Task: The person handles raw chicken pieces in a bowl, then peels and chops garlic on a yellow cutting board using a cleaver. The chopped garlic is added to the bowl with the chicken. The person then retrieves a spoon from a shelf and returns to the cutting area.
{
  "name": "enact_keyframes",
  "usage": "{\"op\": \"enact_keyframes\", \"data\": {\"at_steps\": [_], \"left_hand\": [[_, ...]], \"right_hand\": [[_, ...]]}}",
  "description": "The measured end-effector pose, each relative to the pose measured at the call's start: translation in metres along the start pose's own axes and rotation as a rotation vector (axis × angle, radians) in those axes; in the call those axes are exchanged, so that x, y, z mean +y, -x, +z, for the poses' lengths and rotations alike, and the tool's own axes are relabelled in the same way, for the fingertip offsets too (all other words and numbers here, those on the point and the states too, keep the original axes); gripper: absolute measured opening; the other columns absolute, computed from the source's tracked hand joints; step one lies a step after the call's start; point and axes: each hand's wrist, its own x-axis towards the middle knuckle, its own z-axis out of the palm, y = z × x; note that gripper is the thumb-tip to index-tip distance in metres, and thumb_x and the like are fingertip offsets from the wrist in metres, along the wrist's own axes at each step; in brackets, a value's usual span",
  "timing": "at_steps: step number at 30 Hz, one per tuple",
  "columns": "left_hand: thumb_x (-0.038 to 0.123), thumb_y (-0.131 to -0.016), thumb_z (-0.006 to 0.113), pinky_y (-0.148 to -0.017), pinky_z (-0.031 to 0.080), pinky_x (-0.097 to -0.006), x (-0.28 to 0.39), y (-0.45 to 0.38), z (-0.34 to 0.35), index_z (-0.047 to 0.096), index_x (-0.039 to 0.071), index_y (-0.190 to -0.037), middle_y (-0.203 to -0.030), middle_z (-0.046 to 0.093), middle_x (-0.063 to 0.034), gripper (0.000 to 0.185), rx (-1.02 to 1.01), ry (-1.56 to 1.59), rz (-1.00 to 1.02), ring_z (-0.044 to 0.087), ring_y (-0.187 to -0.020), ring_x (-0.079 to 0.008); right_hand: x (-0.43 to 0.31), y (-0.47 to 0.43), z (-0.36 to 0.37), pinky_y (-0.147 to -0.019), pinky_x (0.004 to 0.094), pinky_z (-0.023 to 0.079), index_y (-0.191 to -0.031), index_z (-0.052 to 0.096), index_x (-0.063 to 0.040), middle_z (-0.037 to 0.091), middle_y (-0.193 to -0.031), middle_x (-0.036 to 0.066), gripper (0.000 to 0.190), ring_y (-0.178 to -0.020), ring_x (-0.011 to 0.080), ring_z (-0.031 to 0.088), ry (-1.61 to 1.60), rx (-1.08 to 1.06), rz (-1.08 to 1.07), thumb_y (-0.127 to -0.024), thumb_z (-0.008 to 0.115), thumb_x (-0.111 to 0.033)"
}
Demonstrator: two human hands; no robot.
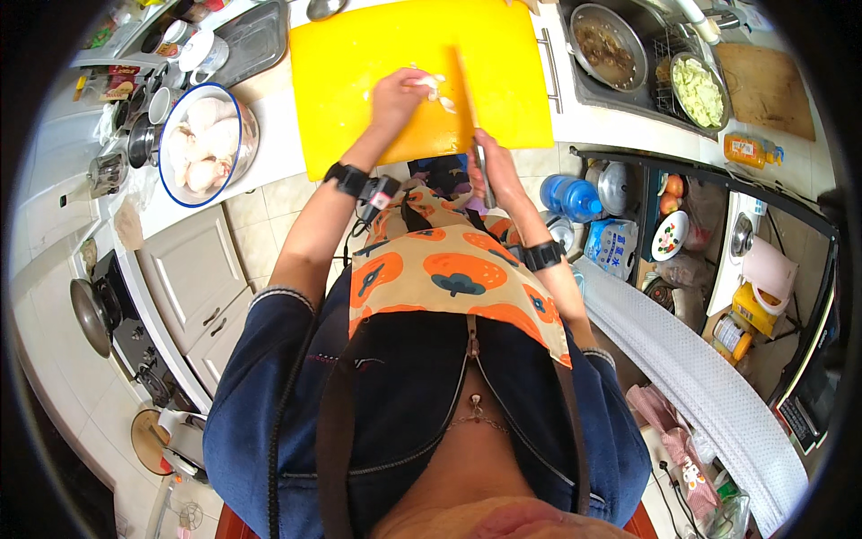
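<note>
My right hand (497, 167) grips the handle of a kitchen knife (462, 94). Its blade is blurred and stands over the yellow cutting board (337, 54), pointing away from me. To the left of the blade, my left hand (399, 98) pinches a small white piece of food (427, 81), which looks like garlic. More white pieces (446, 104) lie on the board between the fingertips and the blade. Small wet bits are scattered elsewhere on the board.
Left of the board, a blue-rimmed bowl (245, 148) holds raw poultry pieces, near a dark tray (259, 40). At right, the sink (584, 100) has a metal pan (609, 47) in it. A bowl of chopped cabbage (698, 92) and a wooden board (764, 91) are beyond.
</note>
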Motion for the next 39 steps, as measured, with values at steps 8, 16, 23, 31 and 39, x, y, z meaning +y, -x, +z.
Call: {"op": "enact_keyframes", "data": {"at_steps": [8, 16, 23, 31, 39], "left_hand": [[0.024, -0.078, 0.075, -0.084, 0.046, -0.039, 0.009, -0.016, 0.087, 0.074, 0.013, -0.104, -0.092, 0.068, -0.0062, 0.028, -0.064, -0.89, 0.482, 0.056, -0.095, -0.0278], [0.018, -0.078, 0.075, -0.088, 0.046, -0.0404, 0.005, 0.007, 0.02, 0.07, 0.007, -0.106, -0.107, 0.063, -0.0114, 0.03, -0.006, -0.839, 0.492, 0.055, -0.097, -0.0323], [0.009, -0.077, 0.075, -0.089, 0.047, -0.0406, -0.001, 0.011, 0.009, 0.067, 0.004, -0.102, -0.109, 0.061, -0.014, 0.026, 0.02, -0.716, 0.375, 0.057, -0.103, -0.0336], [0.005, -0.077, 0.074, -0.082, 0.051, -0.037, 0.006, 0.031, -0.033, 0.067, 0.005, -0.107, -0.107, 0.063, -0.0144, 0.03, 0.192, -0.63, 0.361, 0.061, -0.095, -0.0322], [0.011, -0.074, 0.079, -0.086, 0.049, -0.0391, -0.005, 0.072, -0.087, 0.065, 0.004, -0.113, -0.104, 0.06, -0.0164, 0.042, 0.208, -0.683, 0.076, 0.059, -0.097, -0.0358]], "right_hand": [[0.009, 0.022, -0.053, -0.038, 0.0286, 0.037, -0.074, 0.05, -0.006, 0.047, -0.052, 0.002, 0.048, -0.039, 0.0118, 0.043, 0.269, 0.315, -0.193, -0.1, 0.046, -0.047], [0.04, -0.004, -0.048, -0.07, 0.051, 0.05, -0.094, 0.06, 0.006, 0.065, -0.075, 0.029, 0.059, -0.078, 0.0471, 0.064, 1.151, 0.583, -0.355, -0.093, 0.055, -0.053], [0.039, -0.003, -0.053, -0.069, 0.0525, 0.05, -0.095, 0.059, 0.006, 0.065, -0.074, 0.029, 0.06, -0.075, 0.0471, 0.064, 1.075, 0.606, -0.389, -0.093, 0.054, -0.054], [0.03, 0.0, -0.058, -0.051, 0.0382, 0.049, -0.081, 0.059, 0.002, 0.059, -0.058, 0.014, 0.052, -0.052, 0.0252, 0.061, 0.639, 0.368, -0.194, -0.096, 0.052, -0.047], [-0.047, -0.01, -0.082, -0.042, 0.0309, 0.045, -0.078, 0.06, 0.0, 0.058, -0.056, 0.009, 0.056, -0.043, 0.0159, 0.055, 0.664, 0.487, -0.251, -0.091, 0.053, -0.054]]}}
